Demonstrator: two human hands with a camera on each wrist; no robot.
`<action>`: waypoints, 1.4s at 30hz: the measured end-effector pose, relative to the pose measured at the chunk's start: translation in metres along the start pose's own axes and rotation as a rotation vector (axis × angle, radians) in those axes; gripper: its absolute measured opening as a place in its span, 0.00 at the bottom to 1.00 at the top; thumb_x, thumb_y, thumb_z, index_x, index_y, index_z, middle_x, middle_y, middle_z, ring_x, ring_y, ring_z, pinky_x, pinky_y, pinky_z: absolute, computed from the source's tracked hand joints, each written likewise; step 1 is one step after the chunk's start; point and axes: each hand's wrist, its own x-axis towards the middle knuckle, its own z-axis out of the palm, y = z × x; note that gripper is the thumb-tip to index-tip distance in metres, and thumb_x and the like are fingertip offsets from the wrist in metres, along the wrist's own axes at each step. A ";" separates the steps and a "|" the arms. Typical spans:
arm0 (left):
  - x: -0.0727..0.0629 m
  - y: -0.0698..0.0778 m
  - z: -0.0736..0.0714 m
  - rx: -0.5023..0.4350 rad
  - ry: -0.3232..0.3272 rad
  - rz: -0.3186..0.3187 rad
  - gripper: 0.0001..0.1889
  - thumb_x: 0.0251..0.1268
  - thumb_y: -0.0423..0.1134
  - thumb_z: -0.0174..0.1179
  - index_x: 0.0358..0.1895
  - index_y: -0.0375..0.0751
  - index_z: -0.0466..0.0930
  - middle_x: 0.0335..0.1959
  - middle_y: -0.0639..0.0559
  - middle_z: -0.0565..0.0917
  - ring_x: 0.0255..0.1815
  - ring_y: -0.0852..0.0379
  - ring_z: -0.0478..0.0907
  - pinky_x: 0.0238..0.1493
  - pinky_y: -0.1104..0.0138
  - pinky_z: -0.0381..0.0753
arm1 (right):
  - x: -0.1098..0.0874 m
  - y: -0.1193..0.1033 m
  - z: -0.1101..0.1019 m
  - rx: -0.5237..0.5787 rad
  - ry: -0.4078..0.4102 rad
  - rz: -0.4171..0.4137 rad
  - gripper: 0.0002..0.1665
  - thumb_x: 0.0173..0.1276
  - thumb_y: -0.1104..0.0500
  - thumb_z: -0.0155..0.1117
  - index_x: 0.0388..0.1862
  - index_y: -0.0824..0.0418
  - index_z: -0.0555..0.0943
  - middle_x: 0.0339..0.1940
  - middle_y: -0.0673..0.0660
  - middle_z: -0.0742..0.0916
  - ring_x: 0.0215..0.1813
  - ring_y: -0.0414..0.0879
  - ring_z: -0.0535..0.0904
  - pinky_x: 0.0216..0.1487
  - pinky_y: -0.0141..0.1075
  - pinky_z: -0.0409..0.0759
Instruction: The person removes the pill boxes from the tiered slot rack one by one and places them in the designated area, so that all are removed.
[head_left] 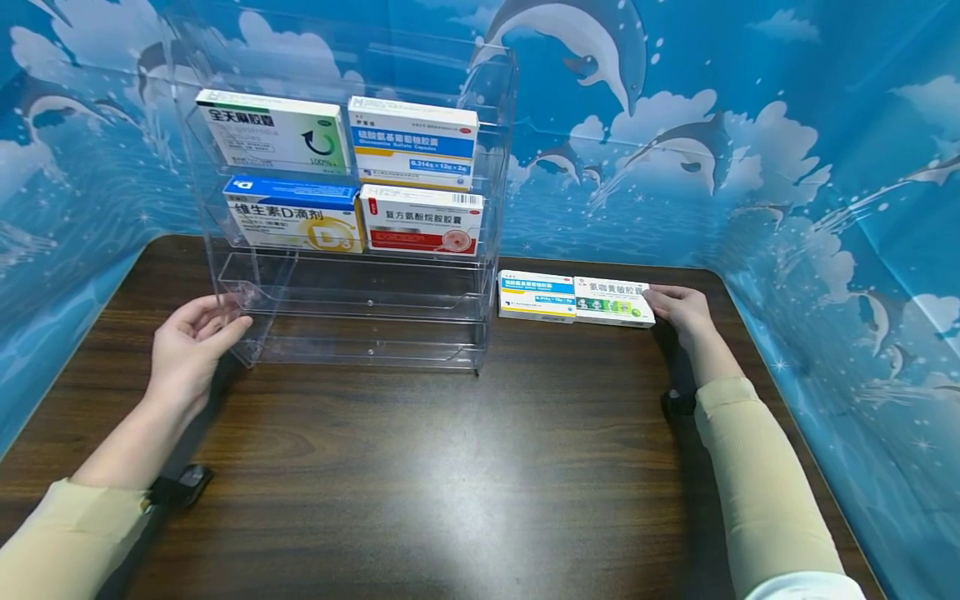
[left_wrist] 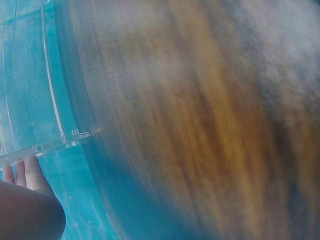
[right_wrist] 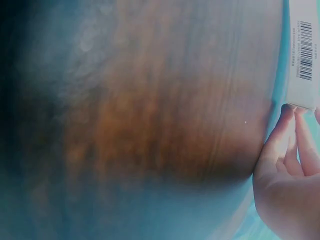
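With the left hand (head_left: 187, 346), pinching a clear plastic tiered rack (head_left: 360, 305); with the right hand (head_left: 686, 312), well apart, touching a flat white-and-green carton (head_left: 613, 302), impossible to tell if gripping, rightward of the rack on a dark wood table (head_left: 360, 467).

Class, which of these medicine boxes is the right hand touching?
The rightmost: a white box with green pictures. The right hand touches its end; its blue-banded neighbour and the four racked boxes are untouched.

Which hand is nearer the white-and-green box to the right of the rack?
The right hand: it touches the white-and-green box at its right end. The left hand is well away, at the clear rack's left side.
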 end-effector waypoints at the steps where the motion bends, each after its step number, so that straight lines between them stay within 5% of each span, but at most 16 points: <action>1: 0.000 0.000 0.000 -0.001 0.001 -0.001 0.16 0.68 0.22 0.67 0.47 0.51 0.83 0.43 0.68 0.87 0.42 0.76 0.84 0.43 0.88 0.82 | 0.000 0.000 0.000 -0.013 0.002 -0.001 0.36 0.78 0.50 0.68 0.78 0.64 0.72 0.72 0.57 0.78 0.39 0.23 0.79 0.43 0.14 0.83; 4: 0.000 0.000 0.000 -0.002 0.000 -0.002 0.16 0.68 0.22 0.66 0.47 0.51 0.83 0.43 0.68 0.87 0.42 0.76 0.84 0.43 0.88 0.82 | 0.001 0.001 0.001 -0.042 -0.002 -0.005 0.35 0.78 0.51 0.68 0.78 0.63 0.73 0.79 0.62 0.73 0.39 0.23 0.79 0.44 0.15 0.83; 25: 0.000 0.001 0.001 -0.030 -0.006 0.012 0.16 0.68 0.21 0.66 0.46 0.50 0.85 0.42 0.67 0.88 0.41 0.76 0.84 0.43 0.88 0.83 | -0.001 0.004 0.002 -0.143 -0.027 -0.056 0.34 0.78 0.52 0.69 0.78 0.61 0.74 0.80 0.63 0.74 0.57 0.38 0.76 0.54 0.22 0.76; 32: 0.000 0.000 0.001 -0.032 -0.005 0.019 0.16 0.68 0.21 0.66 0.46 0.50 0.85 0.42 0.67 0.88 0.41 0.75 0.84 0.42 0.87 0.83 | 0.000 0.003 0.003 -0.150 -0.010 -0.039 0.34 0.77 0.51 0.69 0.77 0.60 0.74 0.81 0.62 0.73 0.66 0.46 0.73 0.69 0.35 0.77; 42: 0.000 0.000 0.002 -0.067 0.011 0.010 0.19 0.67 0.18 0.65 0.44 0.51 0.85 0.41 0.69 0.89 0.41 0.76 0.85 0.43 0.87 0.83 | -0.001 0.001 0.002 -0.046 -0.006 0.008 0.35 0.78 0.52 0.69 0.79 0.59 0.73 0.81 0.61 0.73 0.60 0.35 0.78 0.75 0.33 0.78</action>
